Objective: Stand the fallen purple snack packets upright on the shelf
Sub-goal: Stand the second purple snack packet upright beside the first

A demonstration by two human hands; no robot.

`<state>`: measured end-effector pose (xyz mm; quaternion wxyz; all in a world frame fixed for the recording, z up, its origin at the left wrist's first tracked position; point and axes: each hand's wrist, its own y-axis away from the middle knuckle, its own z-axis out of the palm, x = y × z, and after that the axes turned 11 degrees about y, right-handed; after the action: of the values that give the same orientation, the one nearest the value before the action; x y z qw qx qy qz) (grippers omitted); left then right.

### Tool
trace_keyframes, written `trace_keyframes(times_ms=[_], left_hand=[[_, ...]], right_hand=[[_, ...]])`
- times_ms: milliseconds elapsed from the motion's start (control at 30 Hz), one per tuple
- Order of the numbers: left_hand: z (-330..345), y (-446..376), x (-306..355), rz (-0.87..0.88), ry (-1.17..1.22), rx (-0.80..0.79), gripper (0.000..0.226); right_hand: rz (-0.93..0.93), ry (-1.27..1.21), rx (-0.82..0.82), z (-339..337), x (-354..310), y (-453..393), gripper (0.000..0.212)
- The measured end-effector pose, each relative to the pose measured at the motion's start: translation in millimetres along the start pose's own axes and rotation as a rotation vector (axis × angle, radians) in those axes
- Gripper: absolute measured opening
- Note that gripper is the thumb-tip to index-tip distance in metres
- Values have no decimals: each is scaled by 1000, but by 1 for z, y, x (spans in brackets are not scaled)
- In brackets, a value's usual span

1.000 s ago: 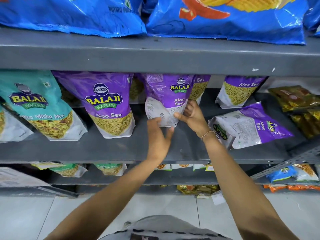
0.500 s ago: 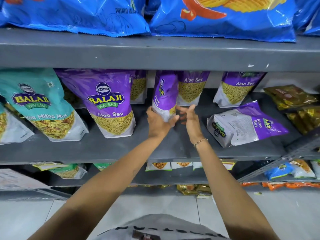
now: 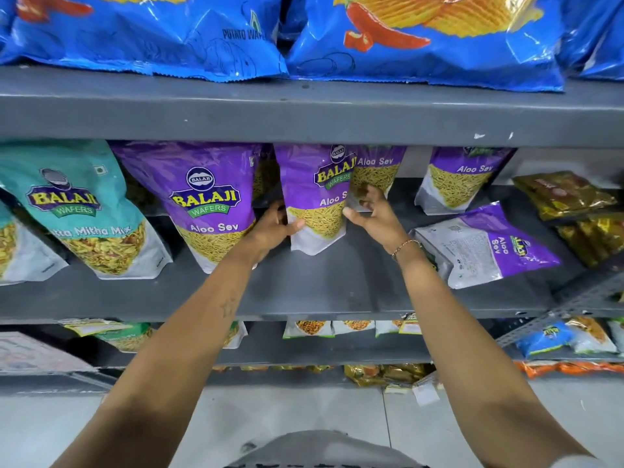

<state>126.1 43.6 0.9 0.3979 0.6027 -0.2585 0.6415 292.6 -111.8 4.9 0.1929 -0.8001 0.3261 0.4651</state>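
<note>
- You turned the purple packet (image 3: 315,197) from edge-on to face-front, upright on the shelf (image 3: 337,285).
- Your left hand (image 3: 270,228) and right hand (image 3: 371,217) gripped its sides.
- 1 fallen packet (image 3: 486,244) lay at 3 o'clock.

Upright purple packet (image 3: 315,197); another fallen (image 3: 483,244)

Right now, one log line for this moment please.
step: standing packet | left hand: gripping held purple packet | right hand: steadying its right edge | fallen purple packet: lying, pending
</note>
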Motion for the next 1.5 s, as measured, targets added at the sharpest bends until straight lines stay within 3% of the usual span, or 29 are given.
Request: trace_keyframes(times_ms=[133, 233, 333, 433, 533, 700, 867, 1267, 1400, 1500], left_hand=[[7, -3, -5, 5, -88, 43, 49], [15, -1, -9, 49, 21, -8, 62], [23, 1, -17, 155, -33, -86, 75], [30, 5, -23, 246, -97, 119, 80], [26, -1, -29, 205, -263, 268, 89], [9, -6, -23, 139, -238, 106, 84], [0, -3, -21, 96, -185, -82, 81], [1, 27, -37, 95, -177, -99, 80], [5, 39, -36, 116, -262, -27, 84], [19, 56, -41, 198, -254, 120, 86]], right_hand=[[5, 23, -121, 3, -4, -8, 84], [-4, 73, -143, 6, -4, -7, 78], [-1, 116, -130, 6, -3, -4, 70], [6, 122, -162, 7, 0, -4, 68], [8, 102, -140, 9, 2, -3, 73], [1, 54, -191, 8, 3, -2, 93], [-27, -49, -300, 11, 4, 5, 70], [-7, -81, -204, 19, 11, 49, 59], [27, -81, -206, 18, 8, 60, 64], [51, -19, -203, 17, 8, 66, 80]])
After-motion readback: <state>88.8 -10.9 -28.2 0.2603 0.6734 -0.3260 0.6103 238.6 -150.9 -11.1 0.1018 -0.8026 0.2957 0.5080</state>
